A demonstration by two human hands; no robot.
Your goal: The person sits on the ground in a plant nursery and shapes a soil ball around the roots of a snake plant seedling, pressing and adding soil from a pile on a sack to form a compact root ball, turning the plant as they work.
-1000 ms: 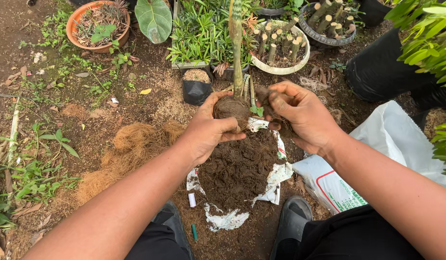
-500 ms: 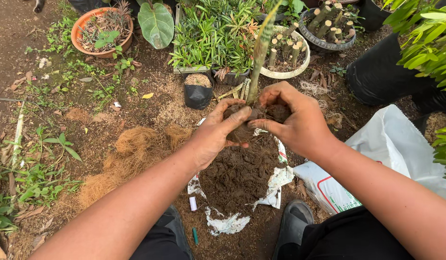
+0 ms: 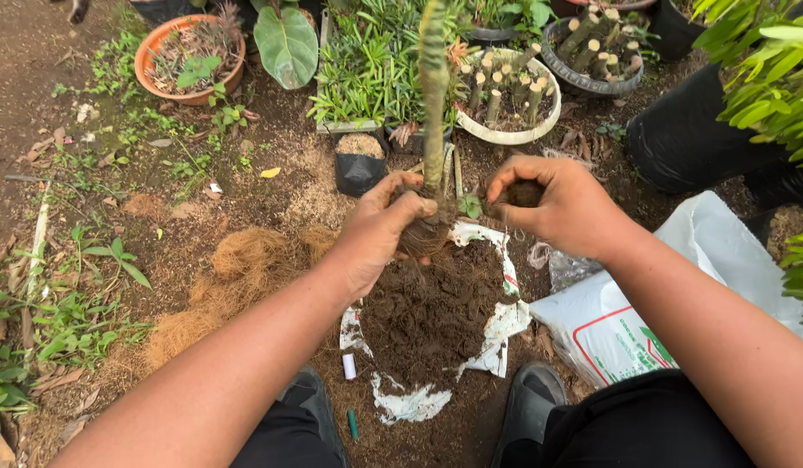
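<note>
Root ball (image 3: 426, 236) of tall mottled stem (image 3: 433, 95) gripped in left hand (image 3: 380, 234), fingers curled round its base; held upright, probably to spare the roots. Suspended just above soil heap (image 3: 432, 312) on torn white plastic (image 3: 504, 322), so crumbs drop back onto the pile. Right hand (image 3: 562, 208) just beside stem, fingers pinched narrow on dark clump of soil (image 3: 524, 192). White sack (image 3: 627, 321) lying near right knee. Small black grow bag (image 3: 360, 165) standing beyond hands, filled to top, contents unclear.
</note>
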